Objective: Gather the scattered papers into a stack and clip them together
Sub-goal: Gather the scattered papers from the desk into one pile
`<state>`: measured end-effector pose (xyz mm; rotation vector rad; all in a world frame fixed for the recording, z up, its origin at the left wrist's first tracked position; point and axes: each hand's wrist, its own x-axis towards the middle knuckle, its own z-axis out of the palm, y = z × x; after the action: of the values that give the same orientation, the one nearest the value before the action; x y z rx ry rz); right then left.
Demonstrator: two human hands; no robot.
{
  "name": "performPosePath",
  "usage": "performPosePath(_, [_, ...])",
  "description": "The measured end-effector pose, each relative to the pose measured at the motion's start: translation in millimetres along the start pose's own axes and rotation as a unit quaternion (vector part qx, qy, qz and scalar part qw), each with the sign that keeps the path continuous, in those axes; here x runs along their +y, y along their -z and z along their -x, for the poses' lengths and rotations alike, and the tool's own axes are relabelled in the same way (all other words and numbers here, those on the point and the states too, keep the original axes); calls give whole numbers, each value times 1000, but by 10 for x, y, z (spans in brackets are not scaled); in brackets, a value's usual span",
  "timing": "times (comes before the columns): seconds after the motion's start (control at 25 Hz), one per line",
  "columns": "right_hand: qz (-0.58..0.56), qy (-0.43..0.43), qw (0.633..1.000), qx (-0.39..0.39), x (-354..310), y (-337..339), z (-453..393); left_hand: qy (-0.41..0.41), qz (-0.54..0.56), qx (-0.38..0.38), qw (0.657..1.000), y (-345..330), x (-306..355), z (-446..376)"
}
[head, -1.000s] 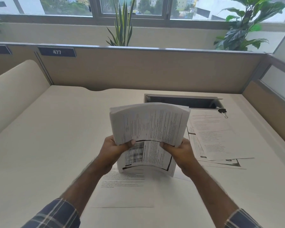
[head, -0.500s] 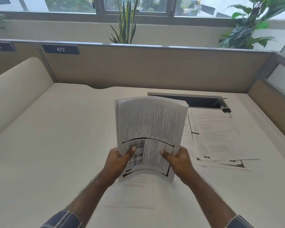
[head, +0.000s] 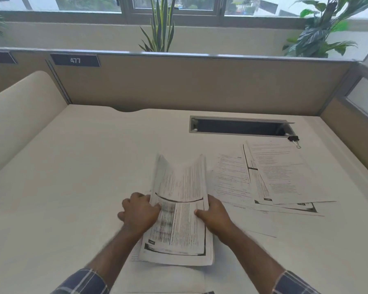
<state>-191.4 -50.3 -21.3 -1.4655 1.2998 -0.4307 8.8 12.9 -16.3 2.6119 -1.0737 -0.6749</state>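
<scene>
A stack of printed papers (head: 182, 211) lies low over the desk in front of me, its long sides curled upward. My left hand (head: 139, 211) grips its left edge and my right hand (head: 214, 215) grips its right edge, thumbs on top. Several loose printed sheets (head: 272, 177) lie fanned out on the desk to the right. One more sheet (head: 164, 279) lies under the stack near the front edge. A black binder clip (head: 294, 139) rests on the desk beyond the loose sheets, at the corner of the cable slot.
An open cable slot (head: 240, 126) is cut into the cream desk (head: 72, 177) at the back right. Beige partition walls (head: 189, 83) close off the back and right side; a curved cream panel (head: 19, 115) rises on the left. Plants stand behind the partition.
Both hands have lowered the stack from upright in the air down toward the desk, tilting it nearly flat. The loose sheets and the clip have not moved.
</scene>
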Motion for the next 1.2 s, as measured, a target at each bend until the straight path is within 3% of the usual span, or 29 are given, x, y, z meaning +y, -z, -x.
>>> performPosePath(0.08, [218,11,975,39,75,-99,-26,25,-31,-12,999,-49,-32,36])
performPosePath(0.16, [302,22,951,67,100,-141,-27,32,-21,-11,999,-65,-66,23])
performPosePath(0.28, [226,29,972,54,130,-157,-55,11,10,-24,1000,-49,-94,-62])
performPosePath(0.36, [190,28,980,48,139,-143,-68,-7,88,-26,996,-6,-63,-52])
performPosePath(0.48, [151,37,987,47,111,-116,-46,-17,225,36,974,81,5,22])
performPosePath(0.56, [110,43,991,58,105,-85,-31,28,335,35,941,130,43,-1])
performPosePath(0.64, [56,50,994,84,110,-40,-29,92,454,-63,884,171,54,-98])
performPosePath(0.68, [28,50,994,96,116,-11,-42,100,466,-115,872,206,52,-113])
performPosePath(0.76, [-32,46,993,107,105,58,-68,81,436,-151,883,257,50,-93])
performPosePath(0.84, [-125,46,987,92,48,145,-72,45,436,-141,887,322,97,-55])
performPosePath(1.0, [-311,60,948,13,-96,389,-90,-40,498,-125,857,536,187,-21])
performPosePath(1.2, [-304,136,942,-28,-358,635,-82,-147,550,-153,808,790,338,67])
